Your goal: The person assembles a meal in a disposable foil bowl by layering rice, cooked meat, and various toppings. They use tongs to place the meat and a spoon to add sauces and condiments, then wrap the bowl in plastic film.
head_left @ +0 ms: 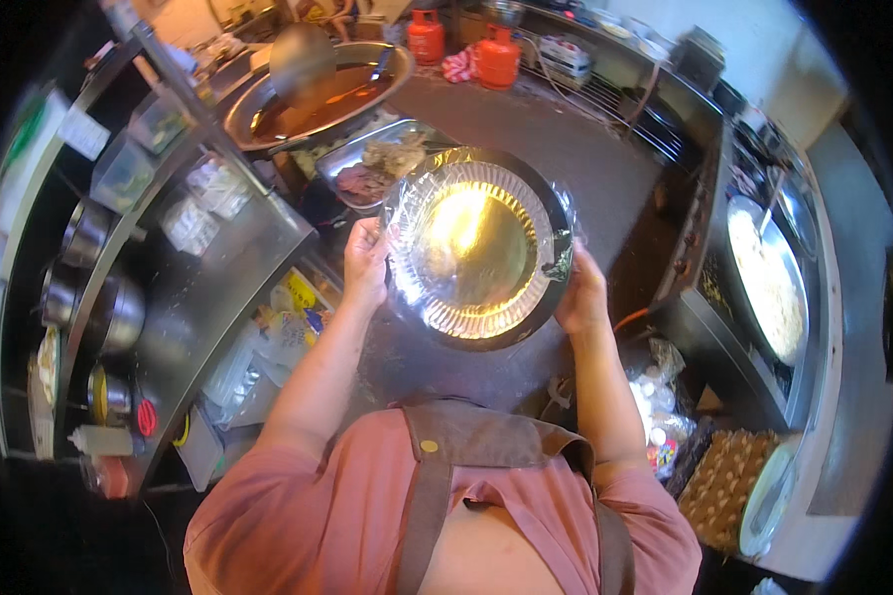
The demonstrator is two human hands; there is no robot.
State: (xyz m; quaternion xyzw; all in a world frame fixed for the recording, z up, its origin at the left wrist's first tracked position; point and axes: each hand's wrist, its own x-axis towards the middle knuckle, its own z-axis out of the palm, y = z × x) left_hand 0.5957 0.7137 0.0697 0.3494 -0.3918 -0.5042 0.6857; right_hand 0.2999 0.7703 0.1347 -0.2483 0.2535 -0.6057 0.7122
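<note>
I hold a round black-edged platter (541,307) out in front of my chest with both hands. Its middle is shiny gold, with a fluted band around it, and clear crinkled plastic film covers parts of the rim. My left hand (366,260) is closed around the left edge. On the opposite side, my right hand (581,293) grips the right edge, its fingertips partly hidden by the platter. Nothing lies on the gold surface. Just beyond the platter's upper left edge sits a metal tray (328,164) with pinkish and pale brown pieces of what looks like meat.
A wide pan (230,117) of reddish-brown liquid stands far left, behind the metal tray. Steel shelving (238,268) with pots runs along my left. On the right, a large wok (802,335) holds pale food. Two orange gas cylinders (496,61) stand at the back.
</note>
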